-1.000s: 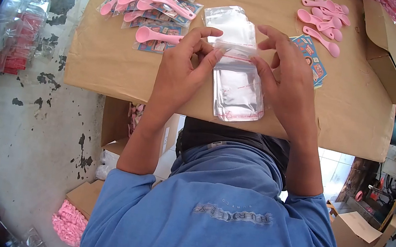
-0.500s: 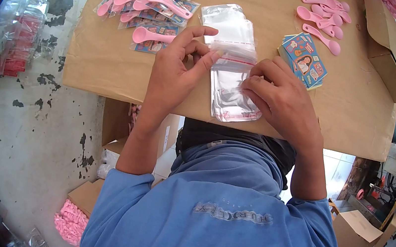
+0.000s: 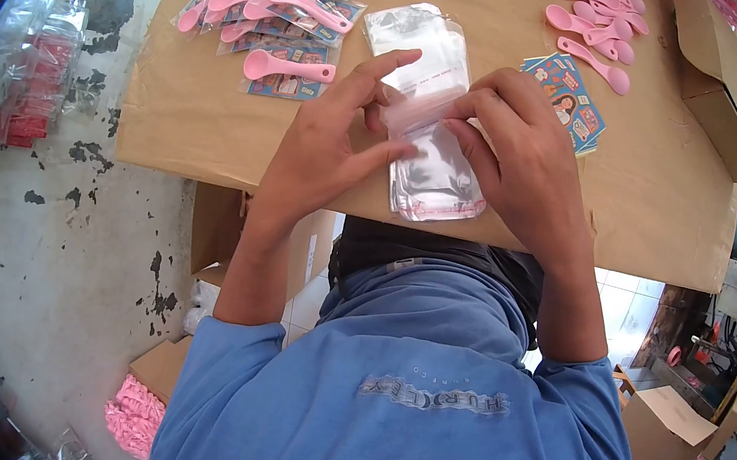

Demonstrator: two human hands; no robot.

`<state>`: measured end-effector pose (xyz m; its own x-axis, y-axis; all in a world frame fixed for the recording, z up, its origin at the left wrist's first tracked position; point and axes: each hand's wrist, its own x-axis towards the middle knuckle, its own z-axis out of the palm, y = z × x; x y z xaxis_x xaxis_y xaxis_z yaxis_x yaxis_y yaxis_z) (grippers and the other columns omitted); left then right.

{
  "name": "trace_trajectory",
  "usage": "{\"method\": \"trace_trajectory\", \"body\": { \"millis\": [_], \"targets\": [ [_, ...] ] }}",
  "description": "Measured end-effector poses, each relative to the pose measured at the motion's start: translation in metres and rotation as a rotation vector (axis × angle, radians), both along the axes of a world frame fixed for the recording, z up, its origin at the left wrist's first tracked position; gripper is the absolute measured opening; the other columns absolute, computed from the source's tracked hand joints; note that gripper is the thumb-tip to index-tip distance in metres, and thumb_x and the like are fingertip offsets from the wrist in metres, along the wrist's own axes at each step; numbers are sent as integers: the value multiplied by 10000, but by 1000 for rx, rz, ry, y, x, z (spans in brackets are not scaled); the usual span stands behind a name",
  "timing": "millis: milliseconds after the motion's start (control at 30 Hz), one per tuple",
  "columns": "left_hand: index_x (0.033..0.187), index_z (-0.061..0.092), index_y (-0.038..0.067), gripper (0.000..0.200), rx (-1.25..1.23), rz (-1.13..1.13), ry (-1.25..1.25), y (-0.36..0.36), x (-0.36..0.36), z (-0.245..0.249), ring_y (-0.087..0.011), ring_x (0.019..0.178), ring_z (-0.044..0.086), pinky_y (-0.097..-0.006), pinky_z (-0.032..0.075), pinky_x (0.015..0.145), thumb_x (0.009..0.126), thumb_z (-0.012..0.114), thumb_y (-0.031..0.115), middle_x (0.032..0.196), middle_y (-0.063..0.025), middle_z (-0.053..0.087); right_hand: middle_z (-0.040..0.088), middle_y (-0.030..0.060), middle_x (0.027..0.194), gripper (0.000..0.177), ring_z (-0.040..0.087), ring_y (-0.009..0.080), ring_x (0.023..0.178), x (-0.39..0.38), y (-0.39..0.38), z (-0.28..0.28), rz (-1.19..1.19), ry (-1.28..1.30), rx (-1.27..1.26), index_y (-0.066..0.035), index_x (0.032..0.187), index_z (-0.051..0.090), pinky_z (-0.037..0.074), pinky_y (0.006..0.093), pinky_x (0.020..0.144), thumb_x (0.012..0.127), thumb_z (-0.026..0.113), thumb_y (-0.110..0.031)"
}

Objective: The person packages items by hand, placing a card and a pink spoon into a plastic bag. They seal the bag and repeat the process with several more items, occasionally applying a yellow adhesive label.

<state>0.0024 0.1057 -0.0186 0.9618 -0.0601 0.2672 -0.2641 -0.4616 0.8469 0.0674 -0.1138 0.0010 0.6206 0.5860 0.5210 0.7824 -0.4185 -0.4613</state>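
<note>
A clear plastic bag (image 3: pixel 419 114) is raised between my two hands over stacks of clear bags (image 3: pixel 436 176) on the brown table. My right hand (image 3: pixel 519 147) pinches the bag's upper right edge between thumb and fingers. At the bag's left side is my left hand (image 3: pixel 330 132), its thumb and fingers spread apart around that edge. Blue printed cards (image 3: pixel 567 98) lie just beyond my right hand. At the upper left is a pile of packed pink spoons with cards (image 3: pixel 273 3), and one such pack (image 3: pixel 288 73) lies nearest my left hand.
Loose pink spoons (image 3: pixel 600 28) lie at the back right, beside an open cardboard box (image 3: pixel 722 90). The brown-covered table (image 3: pixel 659 212) ends close to my body. Plastic packs (image 3: pixel 36 65) are at the far left, and a box (image 3: pixel 664 427) stands at the lower right.
The bag has lifted and tilted between my hands. My right hand has moved up and left to its edge, while my left hand has opened wider and its thumb has dropped lower.
</note>
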Motion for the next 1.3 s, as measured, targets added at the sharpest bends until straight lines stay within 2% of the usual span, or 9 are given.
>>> {"method": "trace_trajectory", "body": {
  "millis": [200,367,467,667,800,867,1000,1100,1300],
  "targets": [
    [1491,576,69,682,-8,40,10,-3,1,2,-118,807,546,-253,472,780,856,816,0,920,-47,678,654,84,1060,419,605,311,1039,-2,3,20,53,-119,-11,-77,1204,660,504,443,900,813,805,-115],
    [1437,614,58,626,179,84,-232,-4,0,-5,-129,799,575,-259,474,702,847,813,-6,911,-52,705,670,69,1123,636,606,300,1050,-3,5,28,79,-82,-200,-106,1351,622,518,439,901,749,826,-86],
    [1394,629,50,593,157,106,-228,-5,-4,1,-124,805,586,-263,458,690,835,819,-5,945,-51,714,678,63,1102,627,612,295,1013,-2,11,24,54,-130,-186,-114,1347,617,515,439,878,752,808,-66],
    [1291,649,35,462,117,272,-413,-16,-6,10,-121,802,596,-288,455,744,859,811,12,975,-41,733,690,113,984,226,666,297,960,1,10,29,-6,-145,-326,-46,1088,712,542,420,828,868,699,-95],
    [1226,640,7,274,-243,296,-460,-30,-15,-2,-125,885,623,-277,471,790,981,731,88,1020,-74,734,708,113,977,187,664,285,832,6,5,32,-104,-58,3,-18,1051,721,539,395,742,874,726,-78],
    [1215,626,1,252,-498,78,-127,-38,-26,0,-121,968,625,-273,478,830,1053,648,193,1112,-112,716,716,85,940,181,653,224,751,8,1,38,-148,54,180,-3,1068,716,522,349,691,906,739,-81],
    [1429,539,-25,580,-798,-268,173,-54,-10,11,-216,1211,642,-344,518,970,1130,470,467,1364,-211,655,698,20,902,163,609,86,733,-1,0,35,-14,576,792,20,1074,711,469,254,652,983,737,-113],
    [1520,443,-38,630,-1255,-194,191,-68,-1,16,-285,1323,611,-427,514,1091,1133,454,460,1436,-233,611,702,19,939,204,628,66,796,-22,-8,30,71,835,1026,27,1133,697,476,223,658,993,744,-113],
    [1487,450,-64,475,-1290,60,173,-73,7,25,-283,1314,625,-460,508,1128,1116,523,222,1413,-214,621,705,55,1069,260,677,95,926,-55,-4,10,39,1084,1118,0,1217,637,554,258,768,998,738,-97]
  ]
}}
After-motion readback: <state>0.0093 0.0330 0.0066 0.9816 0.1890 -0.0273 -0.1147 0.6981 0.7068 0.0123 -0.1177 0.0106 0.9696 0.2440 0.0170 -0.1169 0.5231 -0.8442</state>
